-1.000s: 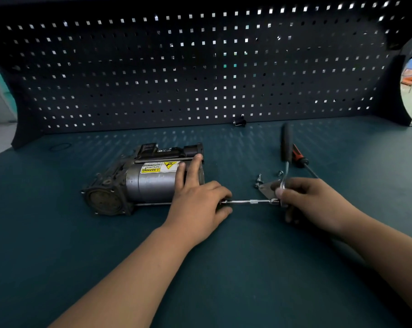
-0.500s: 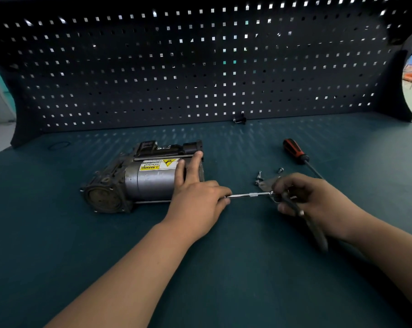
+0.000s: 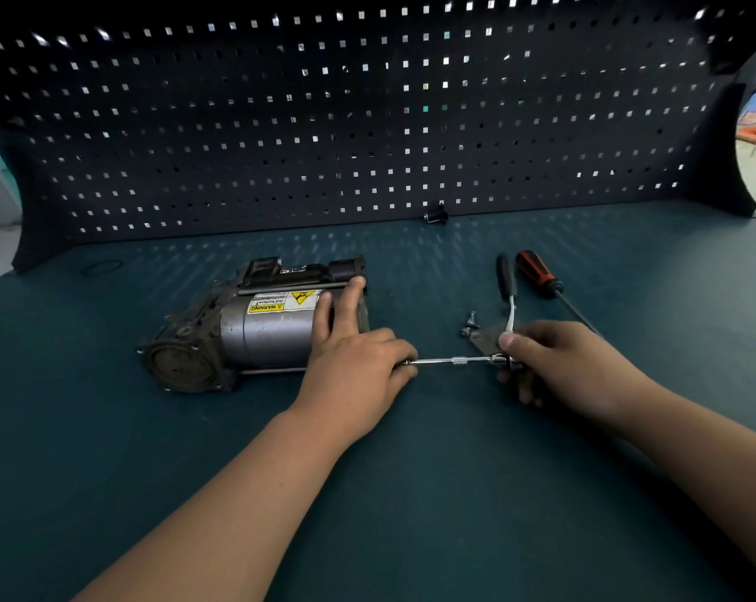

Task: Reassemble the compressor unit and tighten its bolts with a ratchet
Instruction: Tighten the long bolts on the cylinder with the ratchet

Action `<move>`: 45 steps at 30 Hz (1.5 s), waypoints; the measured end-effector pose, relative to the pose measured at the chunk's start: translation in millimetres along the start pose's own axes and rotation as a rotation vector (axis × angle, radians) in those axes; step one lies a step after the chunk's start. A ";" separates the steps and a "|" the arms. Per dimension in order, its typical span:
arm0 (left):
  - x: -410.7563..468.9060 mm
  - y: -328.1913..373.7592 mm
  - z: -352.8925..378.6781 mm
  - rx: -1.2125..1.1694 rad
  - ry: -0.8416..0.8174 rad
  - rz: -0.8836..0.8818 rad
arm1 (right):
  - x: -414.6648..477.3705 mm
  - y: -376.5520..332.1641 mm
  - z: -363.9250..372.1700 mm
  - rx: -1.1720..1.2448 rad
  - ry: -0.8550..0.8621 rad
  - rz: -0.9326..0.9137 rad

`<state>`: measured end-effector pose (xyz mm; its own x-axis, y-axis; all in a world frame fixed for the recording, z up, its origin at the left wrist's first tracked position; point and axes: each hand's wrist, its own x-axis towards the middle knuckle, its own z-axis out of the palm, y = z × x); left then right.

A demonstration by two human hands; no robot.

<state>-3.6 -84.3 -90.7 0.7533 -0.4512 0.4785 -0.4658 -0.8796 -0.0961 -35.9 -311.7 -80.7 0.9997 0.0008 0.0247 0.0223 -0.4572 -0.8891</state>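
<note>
Steel ratchet (image 3: 458,361) — handle pointing away, extension lying crosswise toward compressor (image 3: 263,332); right hand (image 3: 571,362) grips head, left hand (image 3: 354,371) pinches tip.

A workshop is shown: a dark perforated pegboard (image 3: 367,123) is mounted behind a teal counter (image 3: 411,493). Hand tools are seen there, a screwdriver (image 3: 534,268) and a ratchet (image 3: 507,293), with loose bolts (image 3: 469,323) and a worn compressor (image 3: 263,328).
</note>
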 end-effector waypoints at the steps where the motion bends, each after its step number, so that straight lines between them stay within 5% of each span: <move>1: -0.1 -0.3 -0.2 0.005 -0.008 0.005 | -0.6 1.9 -1.7 0.012 0.007 -0.056; 9: -2.1 -0.8 0.4 -0.035 0.013 -0.004 | -6.9 4.6 -4.4 -0.154 -0.015 -0.228; 17: -0.7 0.5 0.4 0.002 0.018 -0.019 | 6.7 -4.8 2.1 -0.067 0.075 0.074; 23: -1.2 -1.7 0.5 0.012 -0.005 0.005 | 0.3 4.0 -3.5 0.136 -0.012 -0.142; 26: -1.2 -1.7 0.6 0.013 -0.015 0.012 | -3.6 5.9 -4.4 0.018 -0.045 -0.190; 37: -0.7 0.1 0.3 0.017 0.014 -0.007 | 1.2 -9.0 2.1 -0.157 0.029 0.080; 45: -0.8 -2.5 1.0 0.011 0.013 0.009 | -4.4 5.0 -1.8 -0.109 0.047 -0.194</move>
<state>-2.6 -81.9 -91.8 0.7432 -0.4571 0.4885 -0.4674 -0.8772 -0.1098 -40.3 -315.6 -84.5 0.9752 0.0581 0.2138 0.2103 -0.5458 -0.8111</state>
